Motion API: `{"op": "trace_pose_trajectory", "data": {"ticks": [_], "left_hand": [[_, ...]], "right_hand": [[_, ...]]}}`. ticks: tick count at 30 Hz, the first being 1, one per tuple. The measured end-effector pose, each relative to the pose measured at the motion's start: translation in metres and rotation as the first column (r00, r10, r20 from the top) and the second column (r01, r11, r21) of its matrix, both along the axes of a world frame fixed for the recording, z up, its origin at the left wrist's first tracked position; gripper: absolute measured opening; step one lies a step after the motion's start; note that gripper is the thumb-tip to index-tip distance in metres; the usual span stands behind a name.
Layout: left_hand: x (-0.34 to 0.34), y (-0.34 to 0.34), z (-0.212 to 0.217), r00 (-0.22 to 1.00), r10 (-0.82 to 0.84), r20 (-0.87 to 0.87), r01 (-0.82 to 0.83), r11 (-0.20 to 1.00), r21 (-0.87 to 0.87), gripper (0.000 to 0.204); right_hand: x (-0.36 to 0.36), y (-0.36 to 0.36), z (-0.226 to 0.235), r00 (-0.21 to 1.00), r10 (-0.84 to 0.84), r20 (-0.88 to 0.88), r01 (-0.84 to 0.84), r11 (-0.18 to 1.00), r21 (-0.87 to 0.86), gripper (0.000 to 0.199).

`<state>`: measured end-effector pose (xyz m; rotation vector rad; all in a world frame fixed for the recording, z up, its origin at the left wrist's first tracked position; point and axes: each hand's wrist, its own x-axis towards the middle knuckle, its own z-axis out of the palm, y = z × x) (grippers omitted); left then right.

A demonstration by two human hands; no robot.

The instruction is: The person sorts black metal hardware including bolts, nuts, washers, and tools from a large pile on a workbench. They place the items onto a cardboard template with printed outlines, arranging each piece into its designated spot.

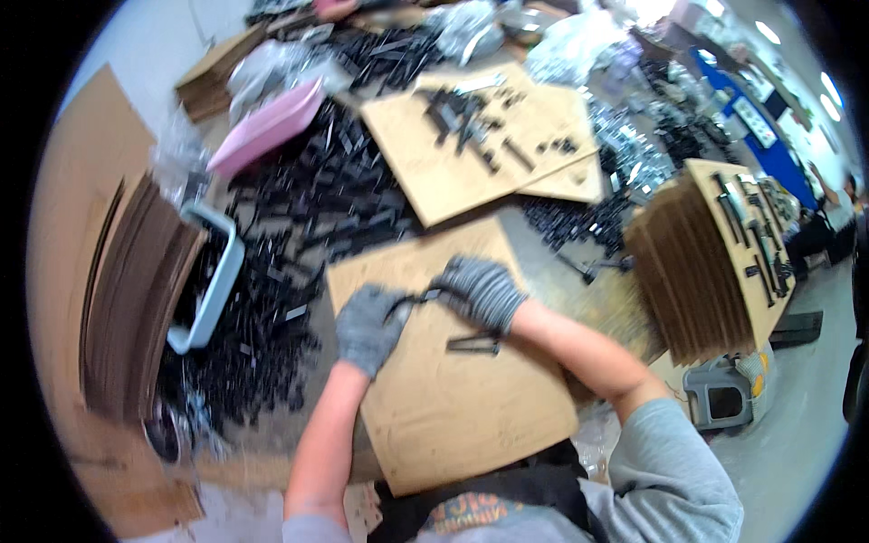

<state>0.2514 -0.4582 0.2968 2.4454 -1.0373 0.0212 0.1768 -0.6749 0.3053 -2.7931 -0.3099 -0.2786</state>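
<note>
Both my hands wear grey striped knit gloves and meet above a tan cardboard sheet [453, 416]. My left hand [369, 328] is closed on one end of a small black part [418, 298]. The fingers of my right hand [480, 291] pinch the other end of that part, where a lighter patch shows. Its exact kind is hard to make out, since the gloves cover most of it. Just below my right hand, a narrow black bracket-like piece [472, 344] lies on the cardboard.
Loose black parts [317, 181] heap up on the left and behind. A pink tray [267, 131] and a light blue tray [215, 281] stand among them. Further back, another cardboard sheet [425, 185] carries black pieces. Cardboard stacks rise at left [136, 299] and right [692, 271].
</note>
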Motion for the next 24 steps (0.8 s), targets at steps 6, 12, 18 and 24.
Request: {"op": "trace_pose_trajectory", "data": {"ticks": [6,12,18,24], "left_hand": [[-0.004,0.003,0.004,0.994,0.098,-0.039,-0.104,0.971,-0.216,0.06],[0.001,0.0,-0.007,0.973,0.214,-0.087,-0.231,0.907,-0.352,0.047],[0.003,0.008,-0.012,0.964,0.246,-0.097,-0.265,0.893,-0.365,0.04],[0.003,0.013,-0.017,0.963,0.266,-0.048,-0.268,0.919,-0.288,0.039]], "right_hand": [[0.048,-0.077,0.027,0.934,-0.285,0.216,0.204,0.921,0.333,0.029],[0.141,-0.205,0.082,0.841,-0.535,0.075,0.54,0.831,-0.131,0.032],[0.2,-0.212,0.092,0.844,-0.463,-0.272,0.344,0.855,-0.389,0.035],[0.203,-0.183,0.1,0.833,-0.508,-0.217,0.339,0.78,-0.526,0.041]]}}
